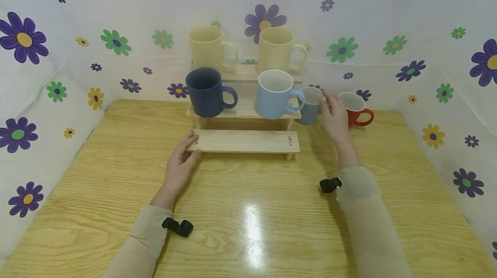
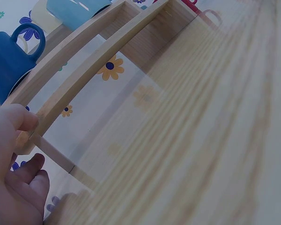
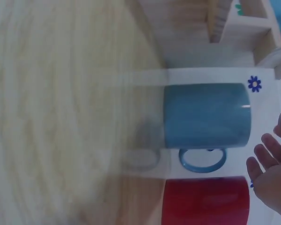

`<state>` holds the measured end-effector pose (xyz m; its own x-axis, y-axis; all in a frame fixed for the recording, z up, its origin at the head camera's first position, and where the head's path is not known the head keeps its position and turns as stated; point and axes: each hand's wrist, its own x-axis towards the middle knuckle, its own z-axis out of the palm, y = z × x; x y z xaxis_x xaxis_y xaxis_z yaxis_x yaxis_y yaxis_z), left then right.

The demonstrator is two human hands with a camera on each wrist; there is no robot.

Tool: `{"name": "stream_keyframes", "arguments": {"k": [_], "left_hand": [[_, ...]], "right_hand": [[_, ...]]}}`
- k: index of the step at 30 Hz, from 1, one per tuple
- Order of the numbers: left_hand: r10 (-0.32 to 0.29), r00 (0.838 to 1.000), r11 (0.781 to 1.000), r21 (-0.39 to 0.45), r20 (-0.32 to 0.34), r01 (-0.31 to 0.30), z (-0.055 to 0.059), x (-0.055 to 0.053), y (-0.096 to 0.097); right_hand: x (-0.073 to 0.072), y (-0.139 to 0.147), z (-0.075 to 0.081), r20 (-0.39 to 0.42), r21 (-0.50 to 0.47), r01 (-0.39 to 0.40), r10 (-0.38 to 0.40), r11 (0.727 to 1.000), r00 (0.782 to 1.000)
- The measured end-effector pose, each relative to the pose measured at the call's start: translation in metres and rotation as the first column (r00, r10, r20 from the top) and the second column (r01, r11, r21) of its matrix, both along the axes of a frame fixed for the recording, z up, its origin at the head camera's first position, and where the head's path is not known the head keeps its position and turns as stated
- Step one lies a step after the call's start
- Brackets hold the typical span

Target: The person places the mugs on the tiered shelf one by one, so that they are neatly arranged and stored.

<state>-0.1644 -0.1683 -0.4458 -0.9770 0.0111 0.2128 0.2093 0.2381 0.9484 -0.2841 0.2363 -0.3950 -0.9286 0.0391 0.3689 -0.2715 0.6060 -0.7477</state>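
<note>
My left hand [image 1: 180,163] grips the left end of the bottom step of a wooden stepped rack [image 1: 244,141], fingers over the top and thumb at the front edge. In the left wrist view, that hand [image 2: 11,173] holds the board's end. My right hand [image 1: 335,118] is by the rim of a grey-blue mug [image 1: 308,112] standing on the table right of the rack. Seen from the right wrist, the fingers [image 3: 269,152] are loosely spread just past the rim of the grey-blue mug [image 3: 207,116]. A red mug [image 1: 352,114] stands right beside it, partly behind my hand.
On the middle step sit a navy mug [image 1: 204,94] and a light blue mug [image 1: 273,94]. Two pale yellow mugs, a left one [image 1: 205,49] and a right one [image 1: 275,51], stand on the top step. Behind the wooden table [image 1: 233,217] hangs a flowered cloth [image 1: 147,1].
</note>
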Motion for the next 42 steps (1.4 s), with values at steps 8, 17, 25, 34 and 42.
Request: {"name": "stream_keyframes", "arguments": {"k": [8, 17, 25, 34, 42], "left_hand": [[0.005, 1.000, 1.000, 0.005, -0.010, -0.005, 0.001, 0.001, 0.001], [-0.006, 1.000, 1.000, 0.012, -0.007, 0.006, 0.000, 0.000, 0.001], [-0.006, 1.000, 1.000, 0.005, -0.011, 0.006, -0.001, 0.000, 0.000], [0.001, 1.000, 1.000, 0.004, -0.010, -0.001, 0.000, -0.001, -0.001], [-0.011, 1.000, 1.000, 0.011, -0.007, 0.011, 0.001, 0.000, 0.000]], "right_hand": [[-0.014, 0.009, -0.009, 0.123, 0.226, -0.061, 0.034, 0.972, 0.992], [-0.025, 0.012, -0.006, 0.202, 0.363, -0.142, 0.071, 0.921, 0.977], [-0.032, 0.014, 0.001, 0.300, 0.356, -0.245, 0.138, 0.902, 0.944], [-0.039, 0.017, 0.005, 0.322, 0.418, -0.300, 0.169, 0.857, 0.931], [-0.043, 0.013, 0.006, 0.336, 0.451, -0.261, 0.108, 0.853, 0.936]]}}
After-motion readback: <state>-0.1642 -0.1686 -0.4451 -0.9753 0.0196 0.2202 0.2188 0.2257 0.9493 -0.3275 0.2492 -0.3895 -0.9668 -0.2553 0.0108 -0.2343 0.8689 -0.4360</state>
